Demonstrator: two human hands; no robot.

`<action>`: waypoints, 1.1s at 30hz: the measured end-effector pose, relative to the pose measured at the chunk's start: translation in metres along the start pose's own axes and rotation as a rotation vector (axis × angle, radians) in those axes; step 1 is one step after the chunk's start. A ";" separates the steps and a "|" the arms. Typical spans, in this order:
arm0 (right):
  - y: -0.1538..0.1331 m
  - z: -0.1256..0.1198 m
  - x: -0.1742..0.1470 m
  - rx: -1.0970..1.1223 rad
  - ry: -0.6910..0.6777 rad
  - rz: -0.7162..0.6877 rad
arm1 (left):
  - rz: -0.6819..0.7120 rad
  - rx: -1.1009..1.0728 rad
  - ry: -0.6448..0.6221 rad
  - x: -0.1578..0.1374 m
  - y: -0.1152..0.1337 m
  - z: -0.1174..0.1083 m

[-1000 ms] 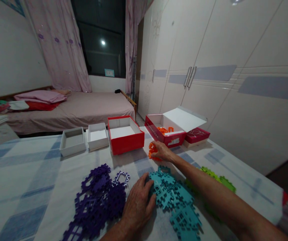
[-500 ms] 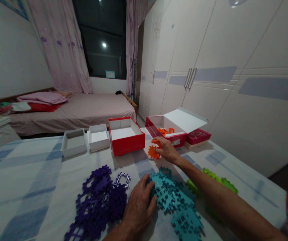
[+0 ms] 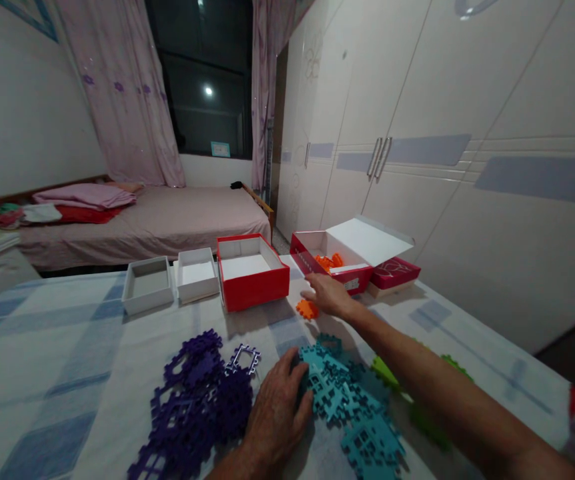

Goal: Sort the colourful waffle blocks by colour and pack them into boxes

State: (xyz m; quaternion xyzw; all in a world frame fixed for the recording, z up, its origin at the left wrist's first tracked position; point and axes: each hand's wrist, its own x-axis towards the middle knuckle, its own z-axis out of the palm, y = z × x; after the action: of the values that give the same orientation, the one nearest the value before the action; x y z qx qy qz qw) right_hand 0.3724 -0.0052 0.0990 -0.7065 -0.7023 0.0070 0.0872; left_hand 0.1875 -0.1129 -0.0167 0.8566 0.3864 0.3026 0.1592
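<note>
My left hand (image 3: 280, 400) rests on the cloth with its fingers loosely spread. It lies between a pile of dark purple notched plastic building pieces (image 3: 192, 407) and a pile of teal ones (image 3: 342, 393), its fingertips touching or very near the teal edge. My right hand (image 3: 327, 294) is stretched forward in front of the open dark red box (image 3: 335, 281), thumb and fingers apart, with nothing visible in them. Just below its fingers lies an orange notched piece (image 3: 307, 309) on the cloth. More orange pieces (image 3: 329, 262) show inside the dark red box.
Left of the dark red box stand a bright red box (image 3: 255, 291), a small white box (image 3: 197, 280) and a grey-white tray (image 3: 148, 293). A dark red lidded box (image 3: 395, 275) sits at the right. Lime green pieces (image 3: 386, 373) lie partly under my right forearm.
My right hand has let go of the orange pieces it held and its fingers have opened. One lies on the cloth; the orange heap inside the box looks different. My left hand stays put.
</note>
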 end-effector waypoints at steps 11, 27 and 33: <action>0.012 0.042 -0.007 0.144 -0.063 0.050 | -0.017 0.036 -0.040 0.001 0.001 -0.002; 0.093 -0.022 0.031 0.421 0.762 0.491 | 0.058 0.076 0.026 -0.002 -0.006 0.003; 0.141 -0.036 0.035 0.746 0.753 0.694 | 0.091 0.096 0.076 -0.002 -0.008 0.004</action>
State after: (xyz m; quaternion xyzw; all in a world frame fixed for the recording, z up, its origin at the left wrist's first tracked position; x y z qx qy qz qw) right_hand 0.5178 0.0256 0.1199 -0.7694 -0.3038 0.0302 0.5611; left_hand 0.1847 -0.1090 -0.0247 0.8678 0.3668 0.3232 0.0892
